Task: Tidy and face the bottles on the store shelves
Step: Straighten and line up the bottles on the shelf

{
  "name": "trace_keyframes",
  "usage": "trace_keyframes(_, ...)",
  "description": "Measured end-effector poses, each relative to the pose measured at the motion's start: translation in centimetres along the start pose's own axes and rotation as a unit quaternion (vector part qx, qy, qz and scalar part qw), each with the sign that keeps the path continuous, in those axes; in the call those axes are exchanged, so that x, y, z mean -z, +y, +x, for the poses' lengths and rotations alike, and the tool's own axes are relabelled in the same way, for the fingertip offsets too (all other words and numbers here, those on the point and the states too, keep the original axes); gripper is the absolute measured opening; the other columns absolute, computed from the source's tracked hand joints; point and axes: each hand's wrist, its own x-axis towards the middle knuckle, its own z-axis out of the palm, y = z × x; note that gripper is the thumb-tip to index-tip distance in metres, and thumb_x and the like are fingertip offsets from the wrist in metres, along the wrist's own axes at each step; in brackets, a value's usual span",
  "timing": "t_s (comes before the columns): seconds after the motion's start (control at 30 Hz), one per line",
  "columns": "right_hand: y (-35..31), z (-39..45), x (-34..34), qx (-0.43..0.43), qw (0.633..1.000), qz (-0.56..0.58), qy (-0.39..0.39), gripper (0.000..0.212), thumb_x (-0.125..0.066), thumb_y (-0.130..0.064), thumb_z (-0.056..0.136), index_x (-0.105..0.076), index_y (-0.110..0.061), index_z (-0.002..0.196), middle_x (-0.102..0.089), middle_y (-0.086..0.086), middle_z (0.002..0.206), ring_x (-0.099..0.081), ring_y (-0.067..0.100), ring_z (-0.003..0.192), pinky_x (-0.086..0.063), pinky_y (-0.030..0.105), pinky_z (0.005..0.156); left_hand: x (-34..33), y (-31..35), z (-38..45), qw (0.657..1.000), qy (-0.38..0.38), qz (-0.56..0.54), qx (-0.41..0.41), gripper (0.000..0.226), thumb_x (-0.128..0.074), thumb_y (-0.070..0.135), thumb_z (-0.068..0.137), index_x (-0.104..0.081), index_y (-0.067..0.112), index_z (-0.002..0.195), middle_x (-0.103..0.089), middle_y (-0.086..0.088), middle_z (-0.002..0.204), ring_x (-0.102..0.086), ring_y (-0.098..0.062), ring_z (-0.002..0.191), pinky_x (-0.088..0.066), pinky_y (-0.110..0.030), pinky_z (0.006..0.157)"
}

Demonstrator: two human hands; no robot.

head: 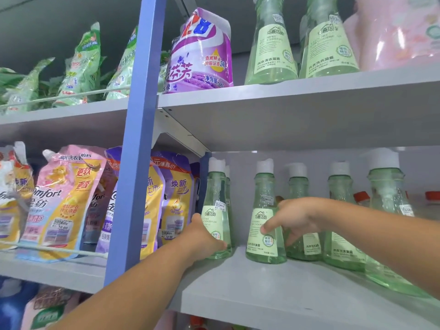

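Clear green conical plastic bottles with white caps (265, 215): five in the front row on the lower grey shelf (238, 287), two above at 1 o'clock. Judged rigid, liquid-heavy, smooth; best gripped at the lower body. Left hand (202, 236) wraps the leftmost bottle (217, 210); right hand (292, 215) fingers hold the second.

Single view, head-worn wide-angle camera. It is looking forward and tilting slightly upward at a shelf unit from close range, so the underside of the upper shelf (297, 120) is showing. The blue upright post (140, 129) is running through the left-centre of the frame and leaning from lens distortion. The middle shelf (273, 287) is sitting nearest the lens, with both forearms entering from the bottom edge. Frame edges are bending. No second view is sharing the scene.
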Motion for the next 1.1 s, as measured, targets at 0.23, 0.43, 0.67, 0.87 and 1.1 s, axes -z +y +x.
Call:
trace_keyframes(0.23, 0.7, 4.4, -1.0, 0.008, 0.998, -0.014, 0.063, 0.046, -0.069, -0.025, 0.097, -0.054, -0.01, 0.137, -0.063, 0.004, 0.138, -0.061, 0.023, 0.125, -0.046, 0.041, 0.112, -0.1, -0.7, 0.3, 1.0, 0.003, -0.014, -0.015, 0.075, -0.083, 0.039, 0.079, -0.038, 0.023, 0.137, -0.062, 0.002, 0.125, -0.06, -0.022, 0.113, -0.05, -0.039, 0.102)
trace_keyframes(0.43, 2.2, 7.2, -4.3, 0.013, 0.987, -0.097, 0.13, 0.061, -0.078, -0.057, 0.075, -0.065, -0.024, 0.124, -0.068, -0.004, 0.114, -0.064, 0.018, 0.104, -0.053, 0.031, 0.096, -0.1, -0.4, 0.6, 0.999, 0.029, -0.024, -0.012, 0.061, -0.081, 0.038, 0.08, -0.046, 0.023, 0.128, -0.065, 0.004, 0.116, -0.064, -0.019, 0.105, -0.054, -0.037, 0.095)
trace_keyframes(0.67, 2.4, 7.6, -4.5, 0.044, 0.986, -0.052, 0.155, 0.051, -0.083, -0.041, 0.082, -0.062, -0.022, 0.124, -0.067, -0.005, 0.112, -0.063, 0.015, 0.1, -0.051, 0.028, 0.089, -0.1, -0.5, 0.8, 0.999, 0.031, -0.04, -0.007, 0.065, -0.085, 0.041, 0.076, -0.046, 0.023, 0.125, -0.064, 0.004, 0.114, -0.064, -0.019, 0.102, -0.054, -0.035, 0.09)
trace_keyframes(0.87, 2.0, 6.7, -5.0, 0.036, 0.977, -0.094, 0.187, 0.043, -0.082, -0.047, 0.079, -0.065, -0.02, 0.108, -0.07, -0.002, 0.104, -0.066, 0.017, 0.09, -0.056, 0.03, 0.086, 0.4, -0.2, 0.3, 0.993, 0.039, -0.115, 0.004, 0.052, -0.084, 0.036, 0.08, -0.052, 0.018, 0.117, -0.064, 0.004, 0.103, -0.059, -0.01, 0.081, -0.04, -0.024, 0.059)
trace_keyframes(1.1, -0.9, 2.2, 0.9, 0.033, 0.97, 0.004, 0.241, 0.044, -0.072, -0.047, 0.091, -0.066, -0.008, 0.11, -0.077, 0.002, 0.101, -0.077, 0.014, 0.074, -0.048, 0.019, 0.055, 0.4, -0.1, 0.2, 0.995, 0.035, -0.09, 0.004, 0.057, -0.081, 0.039, 0.084, -0.053, 0.015, 0.126, -0.064, -0.003, 0.119, -0.062, -0.025, 0.104, -0.048, -0.033, 0.084)
